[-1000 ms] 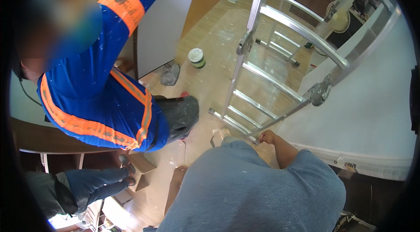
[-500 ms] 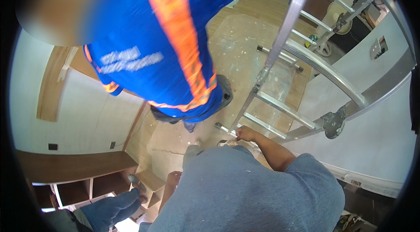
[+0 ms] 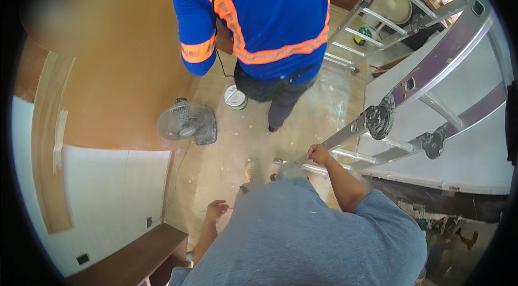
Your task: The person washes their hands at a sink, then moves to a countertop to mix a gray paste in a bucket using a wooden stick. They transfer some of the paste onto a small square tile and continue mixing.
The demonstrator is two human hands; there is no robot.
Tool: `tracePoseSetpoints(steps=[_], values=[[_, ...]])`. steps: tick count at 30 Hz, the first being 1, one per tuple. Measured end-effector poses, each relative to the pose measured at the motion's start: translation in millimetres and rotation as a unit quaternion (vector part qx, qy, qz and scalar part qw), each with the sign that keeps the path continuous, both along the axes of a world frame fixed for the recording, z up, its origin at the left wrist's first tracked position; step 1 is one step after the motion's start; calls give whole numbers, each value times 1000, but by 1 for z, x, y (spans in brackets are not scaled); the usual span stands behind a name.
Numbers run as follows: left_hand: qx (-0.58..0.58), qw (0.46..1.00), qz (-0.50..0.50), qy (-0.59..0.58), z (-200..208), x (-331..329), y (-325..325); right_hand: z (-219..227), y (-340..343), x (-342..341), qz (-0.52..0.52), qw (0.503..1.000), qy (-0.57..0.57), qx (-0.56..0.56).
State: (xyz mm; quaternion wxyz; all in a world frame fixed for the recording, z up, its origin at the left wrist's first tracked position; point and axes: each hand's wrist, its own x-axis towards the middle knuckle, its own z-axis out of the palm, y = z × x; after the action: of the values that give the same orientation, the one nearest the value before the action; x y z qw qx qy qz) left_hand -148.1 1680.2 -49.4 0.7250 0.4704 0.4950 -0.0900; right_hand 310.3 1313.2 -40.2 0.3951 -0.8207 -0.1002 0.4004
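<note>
One bucket [image 3: 236, 97], contents hidden, left hand [image 3: 218, 210] part-spread, right hand [image 3: 319, 155] curled by ladder [image 3: 379, 120], grip unclear

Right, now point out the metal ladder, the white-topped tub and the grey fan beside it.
Metal ladder [image 3: 431, 66]: head view, on its purplish side rail.
White-topped tub [image 3: 235, 97]: head view, on its lid.
Grey fan [image 3: 184, 123]: head view, on its round guard.

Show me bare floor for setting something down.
Bare floor: between the fan and your left hand, and between the co-worker's legs and the ladder. Crowded: around the tub, between fan and legs, and at your right hand, by the ladder.
</note>
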Motion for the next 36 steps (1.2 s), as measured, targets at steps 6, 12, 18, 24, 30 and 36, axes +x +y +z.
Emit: tracePoseSetpoints(steps=[6, 12, 18, 24, 30, 36], values=[[4, 997, -76, -24, 11, 85, 92, 24, 34, 10, -99, 992, 61, 52], [-55, 980, -163, -103, 37, 204, 114, 21, 60, 49, -179, 981, 44, 58], [10, 973, -201, -110, 48, 346, 138, -31, 52, 121, -256, 955, 128, 79], [67, 970, -225, -66, 50, 482, 170, -18, 64, 287, -207, 956, 197, 70], [114, 957, -244, -110, 145, 684, 156, 32, 101, 476, -194, 970, 117, 84], [185, 914, -258, -254, 279, 892, 160, 64, 144, 612, -237, 962, 59, 124]])
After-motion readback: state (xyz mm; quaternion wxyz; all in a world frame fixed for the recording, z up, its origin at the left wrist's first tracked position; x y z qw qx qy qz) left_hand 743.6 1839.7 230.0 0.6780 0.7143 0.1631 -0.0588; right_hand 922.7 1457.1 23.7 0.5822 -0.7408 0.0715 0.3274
